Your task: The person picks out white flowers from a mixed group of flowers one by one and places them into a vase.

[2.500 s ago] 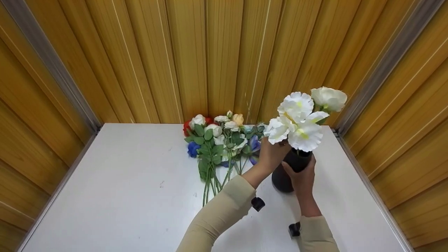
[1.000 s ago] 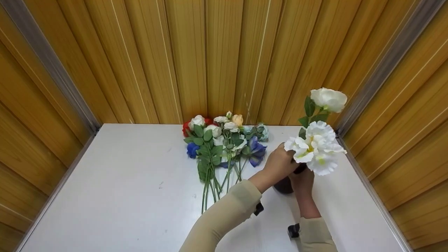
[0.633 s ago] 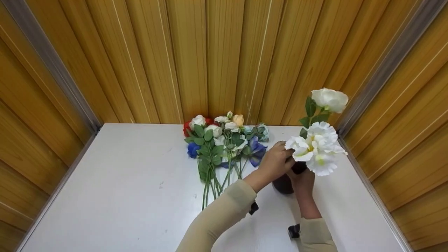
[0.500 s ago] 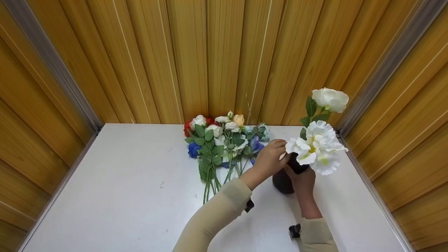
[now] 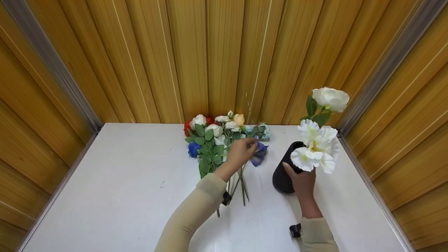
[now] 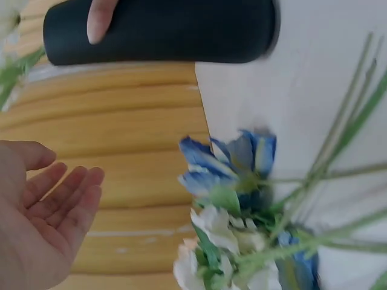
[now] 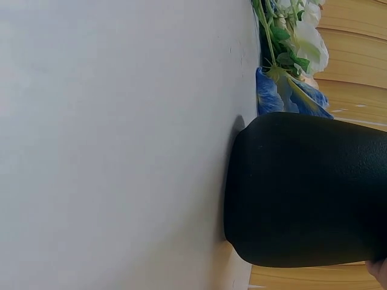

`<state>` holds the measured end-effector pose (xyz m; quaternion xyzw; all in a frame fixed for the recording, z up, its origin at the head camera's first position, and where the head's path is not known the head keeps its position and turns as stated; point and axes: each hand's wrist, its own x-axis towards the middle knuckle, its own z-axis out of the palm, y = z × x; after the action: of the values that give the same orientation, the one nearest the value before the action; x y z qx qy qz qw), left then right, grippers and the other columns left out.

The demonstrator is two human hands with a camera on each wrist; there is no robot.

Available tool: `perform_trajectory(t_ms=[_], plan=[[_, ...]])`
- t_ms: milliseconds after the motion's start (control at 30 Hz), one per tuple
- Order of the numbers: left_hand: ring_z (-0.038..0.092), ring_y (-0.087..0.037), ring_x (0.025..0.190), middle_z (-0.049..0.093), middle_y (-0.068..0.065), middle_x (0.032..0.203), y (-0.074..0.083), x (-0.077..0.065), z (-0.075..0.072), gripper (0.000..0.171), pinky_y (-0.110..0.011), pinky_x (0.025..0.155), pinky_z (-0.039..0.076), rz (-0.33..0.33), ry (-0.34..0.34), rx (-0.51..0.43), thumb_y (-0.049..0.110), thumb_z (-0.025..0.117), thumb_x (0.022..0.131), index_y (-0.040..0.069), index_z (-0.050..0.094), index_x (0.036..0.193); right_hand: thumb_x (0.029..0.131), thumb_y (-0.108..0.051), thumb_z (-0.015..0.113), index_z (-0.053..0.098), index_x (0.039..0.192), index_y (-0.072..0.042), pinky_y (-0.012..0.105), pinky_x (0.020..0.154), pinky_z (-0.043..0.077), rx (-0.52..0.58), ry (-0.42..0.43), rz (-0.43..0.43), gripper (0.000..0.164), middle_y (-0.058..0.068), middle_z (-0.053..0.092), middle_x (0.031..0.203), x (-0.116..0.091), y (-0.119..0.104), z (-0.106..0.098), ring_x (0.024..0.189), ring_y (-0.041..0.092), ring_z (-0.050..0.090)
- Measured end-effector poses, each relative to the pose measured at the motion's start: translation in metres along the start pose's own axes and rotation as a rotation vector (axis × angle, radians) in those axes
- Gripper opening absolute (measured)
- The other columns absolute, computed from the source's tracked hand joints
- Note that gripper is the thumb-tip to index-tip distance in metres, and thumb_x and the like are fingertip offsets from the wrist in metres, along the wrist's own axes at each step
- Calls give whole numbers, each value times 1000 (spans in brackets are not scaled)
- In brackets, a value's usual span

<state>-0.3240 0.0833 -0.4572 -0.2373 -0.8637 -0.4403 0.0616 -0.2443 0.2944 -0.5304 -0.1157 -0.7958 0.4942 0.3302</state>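
Note:
My right hand (image 5: pixel 303 182) grips a black vase (image 5: pixel 282 177), its thumb lying across the near side. In the right wrist view the vase (image 7: pixel 302 190) fills much of the frame, and only a bit of the hand shows. Two kinds of artificial white flower stand in the vase: a ruffled bloom (image 5: pixel 308 159) leans over the rim, and a rounder one (image 5: pixel 330 99) rises behind it. My left hand (image 5: pixel 238 154) hovers over the pile of loose flowers, near a blue-purple flower (image 5: pixel 259 154). The left wrist view shows that hand (image 6: pixel 45 217) holding nothing, fingers loosely bent.
Red, white, blue and peach artificial flowers (image 5: pixel 214 131) lie heaped at the back of the white table (image 5: pixel 122 196), stems (image 5: pixel 244 189) toward me. Light blue blooms (image 5: pixel 264 132) lie at the pile's right. Wood-patterned panels (image 5: pixel 224 63) enclose the table's back and sides.
My left hand first moved the ruffled white flower down and right at the vase, then let go and moved left over the loose flowers. The right hand has kept its grip on the vase.

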Motion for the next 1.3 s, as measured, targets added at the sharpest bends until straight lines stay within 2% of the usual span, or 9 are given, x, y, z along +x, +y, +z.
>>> perform_trajectory(t_ms=[167, 233, 467, 567, 700, 800, 900, 1000, 1300], plan=[[76, -32, 95, 77, -20, 111, -30, 0, -18, 29, -38, 79, 61, -194, -24, -114, 10, 58, 101, -3, 72, 123, 76, -4, 86, 39, 146, 11, 13, 114, 31, 8, 17, -102, 86, 28, 48, 149, 0, 2, 1, 141, 38, 45], [76, -33, 94, 77, -22, 111, -43, 0, -22, 29, -40, 81, 61, -252, -22, -119, 8, 58, 100, -6, 71, 122, 75, -3, 87, 36, 149, 10, 7, 113, 26, 23, 16, -114, 90, 27, 45, 152, 0, 1, 1, 143, 36, 42], [65, -18, 68, 78, -24, 96, -70, -4, -21, 18, -35, 70, 58, -421, -7, -39, 6, 66, 95, -6, 78, 103, 76, -5, 86, 35, 150, 9, 13, 115, 26, 22, 7, -77, 91, 26, 43, 154, 0, 1, 1, 146, 35, 39], [69, -23, 69, 78, -24, 95, -76, -5, -18, 18, -36, 70, 59, -478, -7, -34, 5, 68, 94, -6, 78, 104, 77, -6, 86, 37, 149, 10, 15, 115, 29, 9, 2, -55, 88, 27, 46, 152, 0, 1, 1, 144, 37, 42], [76, -31, 80, 78, -23, 98, -82, -5, -13, 19, -39, 75, 62, -503, 19, -39, 4, 71, 91, -6, 77, 106, 77, -8, 86, 40, 146, 11, 33, 117, 37, -24, 6, -33, 84, 29, 51, 147, 0, 2, 1, 139, 39, 48], [66, -25, 63, 76, -17, 82, -86, -5, -8, 9, -33, 63, 55, -508, 44, -34, 3, 73, 88, -4, 78, 90, 77, -10, 86, 39, 146, 12, 50, 117, 37, -36, 4, -17, 86, 30, 51, 145, 0, 0, 1, 138, 41, 48], [39, -12, 48, 52, -3, 54, -91, -3, -2, 31, -28, 49, 34, -524, 43, -54, 1, 71, 88, 4, 60, 59, 77, -12, 85, 36, 147, 12, 55, 118, 35, -31, -1, 18, 89, 32, 50, 146, 1, 0, -1, 138, 43, 47], [23, -10, 45, 28, 5, 48, -95, -2, 1, 51, -28, 48, 22, -543, 28, -80, 0, 68, 87, 15, 36, 52, 78, -14, 85, 36, 147, 12, 53, 120, 34, -34, -3, 61, 88, 32, 50, 146, 1, 0, -2, 139, 42, 47], [26, -11, 45, 27, 6, 46, -101, 1, 4, 53, -28, 50, 27, -591, 29, -141, -4, 69, 83, 16, 34, 49, 80, -14, 84, 38, 151, 6, 50, 122, 32, 14, -34, 74, 87, 25, 49, 152, 0, 1, -2, 143, 36, 44]])
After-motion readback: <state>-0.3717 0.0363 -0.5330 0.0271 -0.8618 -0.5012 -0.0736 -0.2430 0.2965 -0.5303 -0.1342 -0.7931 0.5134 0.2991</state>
